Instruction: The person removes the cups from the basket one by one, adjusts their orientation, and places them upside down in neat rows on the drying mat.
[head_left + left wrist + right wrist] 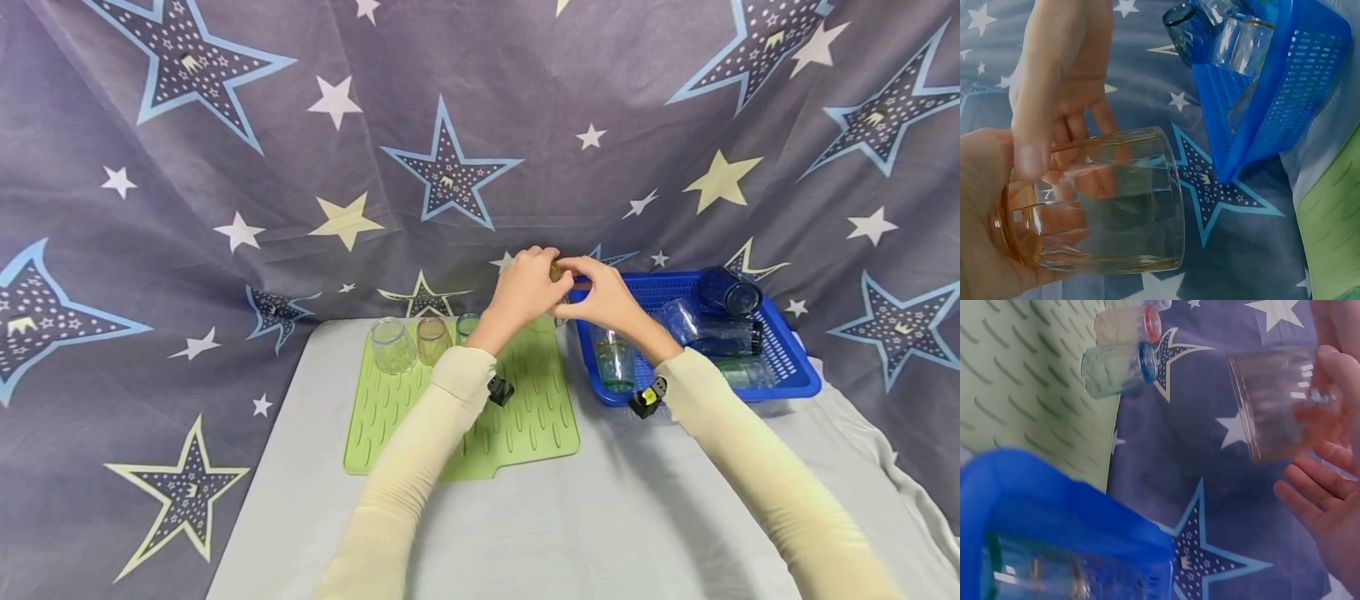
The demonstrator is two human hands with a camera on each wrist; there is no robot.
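A clear amber-tinted drinking glass [1116,206] is held up in the air between both hands, tilted on its side in the left wrist view. My left hand [525,287] grips it around its thicker amber base. Across from it, my right hand [603,296] has its thumb against the glass, with fingers curving behind it and showing through the wall. In the right wrist view, the wide rim of the glass [1266,406] points away from the palms. Most of the glass is hidden behind the hands in the head view.
A blue perforated basket [806,379] at the right holds several glasses, some dark blue. Left of it lies a green drying mat [375,442] on a white-covered table [285,500]. Along its back edge stand a clear glass [393,348], a pinkish glass [432,340] and a blue-rimmed glass [1116,369].
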